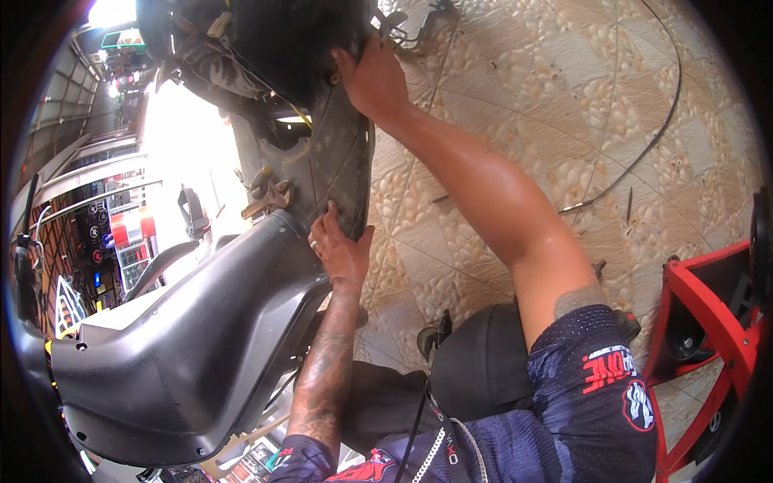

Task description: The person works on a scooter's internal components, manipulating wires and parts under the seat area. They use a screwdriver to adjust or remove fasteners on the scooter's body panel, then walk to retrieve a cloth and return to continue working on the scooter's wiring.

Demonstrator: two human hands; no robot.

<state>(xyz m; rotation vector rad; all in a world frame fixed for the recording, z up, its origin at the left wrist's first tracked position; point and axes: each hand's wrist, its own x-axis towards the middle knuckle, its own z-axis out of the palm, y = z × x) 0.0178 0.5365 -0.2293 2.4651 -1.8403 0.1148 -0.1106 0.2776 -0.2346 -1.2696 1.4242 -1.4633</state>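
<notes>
A motor scooter's body stands on my left, with a large black plastic body panel (201,314) in the foreground. Ahead of it runs a dusty dark floorboard panel (310,173). My left hand (341,253), a ring on one finger, rests on this panel near its lower end, fingers spread. Farther off, my right hand (377,87) grips the panel's outer edge beside the dark front part (282,40). Its thumb lies on the inner side; the other fingers are mostly hidden. Exposed wiring (221,72) hangs at the front left.
A long black cable (675,101) curves over the patterned stone-tile floor (515,88). Near its end lies a thin dark rod (630,204). On the right stands a red metal frame (708,298) with black parts. Metal brackets (398,30) sit beyond my right hand.
</notes>
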